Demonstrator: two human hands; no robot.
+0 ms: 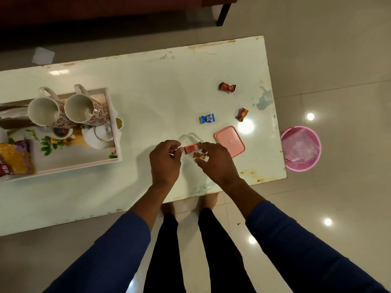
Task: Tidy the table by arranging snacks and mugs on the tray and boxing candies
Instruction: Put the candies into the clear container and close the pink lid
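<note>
Both hands meet over the clear box [189, 138], just left of the pink lid [230, 141]; left hand [164, 160] curled closed, right hand [215, 160] pinching a red candy [191, 148], long axis left-right; wrapper writing unreadable; the snack packet [14, 158] print on the tray [63, 166] illegible.

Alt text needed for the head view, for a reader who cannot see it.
Both hands, left and right, hold a red candy over a clear box on a white table. Three candies lie loose beyond a pink lid; two mugs sit on a tray.
</note>
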